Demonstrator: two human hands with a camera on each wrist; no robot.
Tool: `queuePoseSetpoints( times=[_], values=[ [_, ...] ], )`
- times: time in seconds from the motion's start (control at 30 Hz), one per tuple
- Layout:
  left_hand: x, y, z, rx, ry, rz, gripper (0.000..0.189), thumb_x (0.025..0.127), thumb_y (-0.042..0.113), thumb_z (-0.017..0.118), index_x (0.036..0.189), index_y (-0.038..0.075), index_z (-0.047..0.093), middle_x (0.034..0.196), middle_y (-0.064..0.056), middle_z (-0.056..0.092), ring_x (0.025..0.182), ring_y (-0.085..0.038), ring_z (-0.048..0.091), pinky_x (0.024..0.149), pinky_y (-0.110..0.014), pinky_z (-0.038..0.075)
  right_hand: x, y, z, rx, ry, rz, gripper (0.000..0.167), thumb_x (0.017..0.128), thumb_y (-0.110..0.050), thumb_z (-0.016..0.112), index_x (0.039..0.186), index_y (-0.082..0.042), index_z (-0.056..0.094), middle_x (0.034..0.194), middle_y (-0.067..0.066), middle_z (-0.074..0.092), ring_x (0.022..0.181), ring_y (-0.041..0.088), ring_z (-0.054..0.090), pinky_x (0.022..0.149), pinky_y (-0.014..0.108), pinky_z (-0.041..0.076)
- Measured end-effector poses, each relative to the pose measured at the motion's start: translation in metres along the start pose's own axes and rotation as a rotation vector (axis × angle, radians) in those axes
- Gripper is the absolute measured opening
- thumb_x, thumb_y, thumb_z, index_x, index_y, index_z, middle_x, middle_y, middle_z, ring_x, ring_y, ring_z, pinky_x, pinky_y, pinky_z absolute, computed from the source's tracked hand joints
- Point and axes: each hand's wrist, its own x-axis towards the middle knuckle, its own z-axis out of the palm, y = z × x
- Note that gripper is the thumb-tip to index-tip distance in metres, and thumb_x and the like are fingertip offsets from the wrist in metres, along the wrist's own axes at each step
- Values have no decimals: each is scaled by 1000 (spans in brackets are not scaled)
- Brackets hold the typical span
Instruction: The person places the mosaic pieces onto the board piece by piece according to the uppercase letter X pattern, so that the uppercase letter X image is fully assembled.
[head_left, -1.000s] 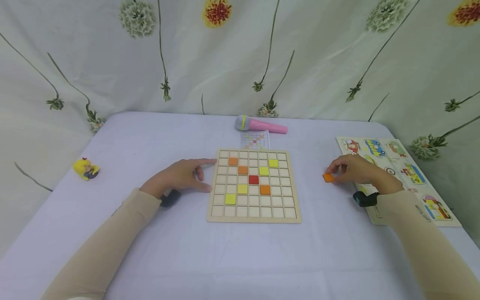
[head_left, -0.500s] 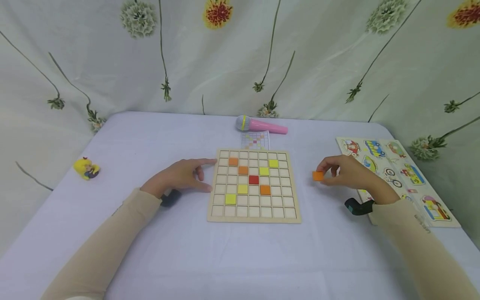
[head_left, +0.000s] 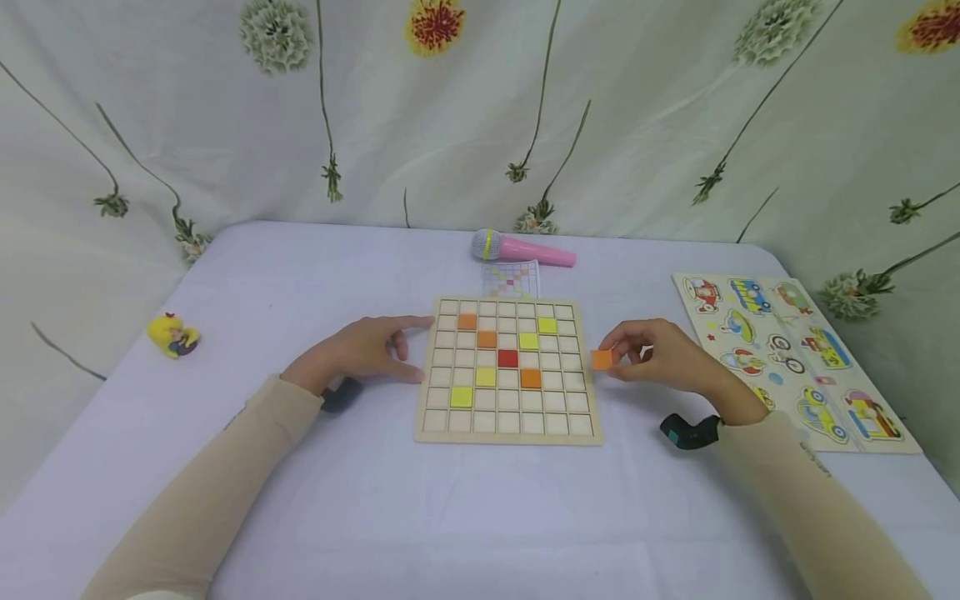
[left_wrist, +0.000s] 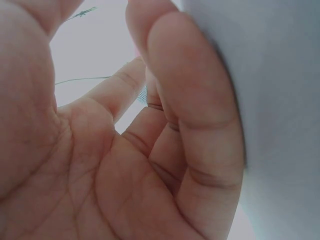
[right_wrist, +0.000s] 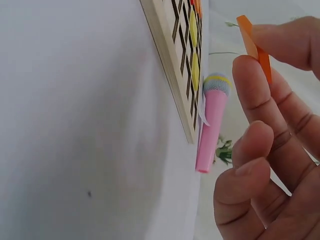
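My right hand [head_left: 656, 358] pinches an orange square tile [head_left: 602, 360] between thumb and fingers, at the right edge of a wooden grid board [head_left: 510, 439]. In the right wrist view the thin tile [right_wrist: 265, 64] is tilted on edge between thumb and fingertip, the other fingers bent. My left hand [head_left: 360, 348] rests at the board's left side, its straight index finger and thumb at the edge, the remaining fingers bent inward. On the grid, a red tile [head_left: 507, 358] lies at the centre, with orange tiles [head_left: 487, 339] and several yellow tiles [head_left: 528, 342] along two crossing diagonals.
Behind the board lie a printed pattern card [head_left: 510, 280] and a pink toy microphone [head_left: 536, 251]. A wooden picture puzzle [head_left: 806, 379] lies at the right. Far left is a small yellow-haired figurine [head_left: 172, 336]. A flowered cloth [head_left: 645, 133] hangs behind the table.
My right hand has moved left from beside the picture puzzle to the grid board's right edge, carrying the orange tile. My left hand has stayed in place.
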Motion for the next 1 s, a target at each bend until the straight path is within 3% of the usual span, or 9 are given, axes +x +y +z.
queuePoseSetpoints(
  times=[0.37, 0.77, 1.0],
  values=[
    [-1, -1, 0, -18, 1, 4, 92, 90, 33, 90, 167, 17, 43, 103, -5, 64, 79, -20, 53, 74, -34, 45, 7, -14, 22, 57, -105, 123, 27, 88, -6, 86, 112, 2, 76, 83, -1, 73, 76, 17, 56, 70, 26, 44],
    [-2, 1, 0, -20, -2, -6, 91, 90, 32, 90, 167, 17, 44, 102, -5, 64, 78, -20, 53, 75, -35, 44, 12, -25, 39, 43, -232, 166, 22, 88, -6, 84, 108, 0, 76, 77, -3, 72, 75, 17, 60, 75, 28, 48],
    [-2, 2, 0, -23, -3, -16, 91, 90, 33, 90, 167, 18, 44, 103, -5, 64, 78, -20, 53, 74, -34, 44, 15, -28, 44, 59, -253, 129, 21, 90, -5, 85, 106, 2, 75, 77, -3, 71, 72, 14, 57, 71, 25, 46]
  ],
)
